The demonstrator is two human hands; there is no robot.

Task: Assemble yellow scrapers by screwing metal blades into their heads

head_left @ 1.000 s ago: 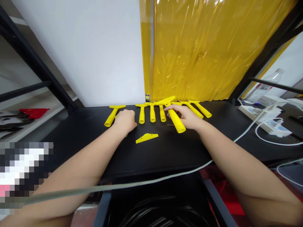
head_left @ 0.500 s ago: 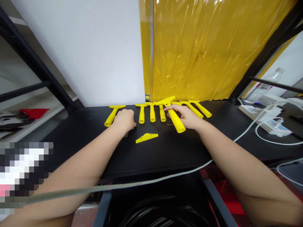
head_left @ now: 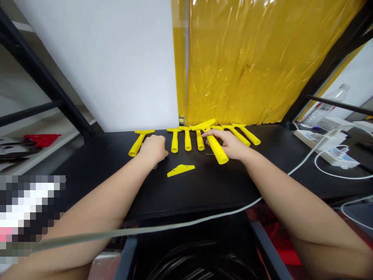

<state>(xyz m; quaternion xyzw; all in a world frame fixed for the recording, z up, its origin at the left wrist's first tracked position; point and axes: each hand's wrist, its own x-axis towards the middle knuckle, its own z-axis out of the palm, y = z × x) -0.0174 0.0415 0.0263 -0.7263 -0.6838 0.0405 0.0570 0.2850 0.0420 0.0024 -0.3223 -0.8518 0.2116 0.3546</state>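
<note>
My right hand point(head_left: 229, 144) is closed around a yellow T-shaped handle point(head_left: 217, 147), like that of a window squeegee. Its crosspiece points to the back and its hollow round end tilts toward me. Closed and knuckles up, my left hand point(head_left: 154, 148) rests low over the black shelf; a small dark or clear item point(head_left: 155, 167) peeks out beneath it, too hidden to name. Beside that hand lies another T-shaped handle point(head_left: 136, 144). Between my hands is a flat yellow plate point(head_left: 180, 170) with small holes. A thin metal pin or tool point(head_left: 209, 154) shows left of the held handle.
Several more yellow handles point(head_left: 188, 140) line the back of the black shelf point(head_left: 198, 194). Behind them stand a white panel and a yellow film curtain point(head_left: 233, 70). On the right are power strips point(head_left: 329, 149) and a bottle point(head_left: 326, 105). A white cable point(head_left: 204, 221) crosses the front.
</note>
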